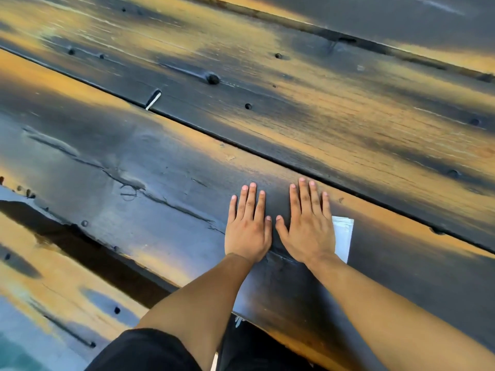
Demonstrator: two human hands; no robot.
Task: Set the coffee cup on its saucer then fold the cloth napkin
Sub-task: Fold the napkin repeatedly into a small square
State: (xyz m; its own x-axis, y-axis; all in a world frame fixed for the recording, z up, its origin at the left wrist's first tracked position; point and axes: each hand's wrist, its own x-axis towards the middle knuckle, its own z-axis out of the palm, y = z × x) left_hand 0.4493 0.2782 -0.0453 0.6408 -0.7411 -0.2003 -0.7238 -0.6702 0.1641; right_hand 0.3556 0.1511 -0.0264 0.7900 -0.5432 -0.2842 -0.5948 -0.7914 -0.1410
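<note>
Near the front edge of the tabletop (348, 124), both hands lie flat, palms down, side by side on a dark plank. The left hand (247, 228) has its 4 fingers straight and close together, pointing away from the person toward the far edge, with the thumb just beside the right thumb. The right hand (308, 231) is likewise spread flat, fingers straight and slightly fanned, its fingertips almost reaching the groove between 2 planks. Neither hand pinches or curls round anything; both press down with open palms.

The cloth napkin (342, 236) shows as a pale, folded strip just beside the outer edge of the right hand, partly hidden beneath the palm and wrist. Its long axis runs from the front edge toward the far edge, roughly parallel to the fingers, with layered folded edges visible at its far end. Whether it extends further under the hands cannot be told.

The tabletop is made of wide, weathered planks, dark with orange patches, running diagonally across the view, marked by knots and nail holes. A black sleeve (144, 349) shows at the bottom.
</note>
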